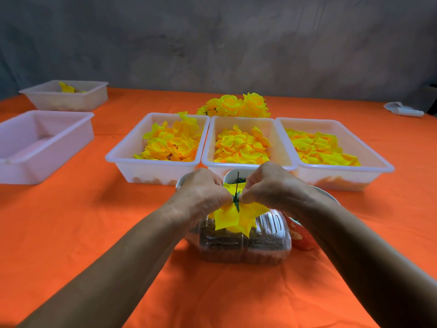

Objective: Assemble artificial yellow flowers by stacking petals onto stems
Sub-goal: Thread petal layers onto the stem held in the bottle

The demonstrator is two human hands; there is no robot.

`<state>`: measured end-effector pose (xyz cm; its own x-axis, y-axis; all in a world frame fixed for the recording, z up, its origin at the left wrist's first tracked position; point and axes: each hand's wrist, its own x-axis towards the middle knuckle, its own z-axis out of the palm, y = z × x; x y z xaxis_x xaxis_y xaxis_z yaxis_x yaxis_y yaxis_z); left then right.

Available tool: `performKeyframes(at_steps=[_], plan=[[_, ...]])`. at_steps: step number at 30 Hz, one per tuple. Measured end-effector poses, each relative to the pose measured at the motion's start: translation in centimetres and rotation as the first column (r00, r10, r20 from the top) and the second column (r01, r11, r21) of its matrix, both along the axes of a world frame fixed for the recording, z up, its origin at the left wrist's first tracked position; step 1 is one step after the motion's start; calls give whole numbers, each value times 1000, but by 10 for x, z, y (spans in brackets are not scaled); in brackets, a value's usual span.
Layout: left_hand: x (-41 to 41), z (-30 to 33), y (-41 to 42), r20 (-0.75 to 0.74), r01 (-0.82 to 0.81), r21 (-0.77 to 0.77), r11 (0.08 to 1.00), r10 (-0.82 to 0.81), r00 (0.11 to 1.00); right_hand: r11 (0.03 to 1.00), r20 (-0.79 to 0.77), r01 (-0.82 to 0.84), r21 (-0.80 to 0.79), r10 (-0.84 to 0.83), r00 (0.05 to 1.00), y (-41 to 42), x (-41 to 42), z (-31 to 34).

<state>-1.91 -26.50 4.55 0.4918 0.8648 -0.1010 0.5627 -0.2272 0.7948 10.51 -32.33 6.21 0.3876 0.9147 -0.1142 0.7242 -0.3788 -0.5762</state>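
Observation:
A thin green stem [237,185] stands upright between my hands, with a yellow flower of stacked petals [236,220] spreading below it. My left hand [203,188] and my right hand [269,183] pinch the flower at the green base of the stem from either side. Three white bins of loose yellow petals stand behind: left [132,159], middle [208,159] and right [378,162]. A heap of finished yellow flowers [236,104] lies behind the bins.
A clear plastic box [243,245] of dark small parts sits under my hands, a white cup [233,177] just behind them, a red packet [300,235] at the right. An empty white bin [35,143] and another holding one flower [63,95] stand at far left. Orange cloth [94,221] covers the table.

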Motion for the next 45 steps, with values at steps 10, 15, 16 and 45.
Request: performKeyframes(at_steps=[10,15,16,45], plan=[[-23,-13,7,178,-37,-28,999,41,983,940,-173,-56,336,120,978,-19,7,-19],[-27,-5,7,379,77,58,995,-94,921,906,-199,-110,408,206,958,-18,2,-23],[-25,-6,5,401,111,56,992,-124,907,898,-174,-110,426,201,964,-17,1,-24],[-18,-26,3,475,87,425,901,-304,826,828,-39,-92,552,136,990,-22,-3,-41]])
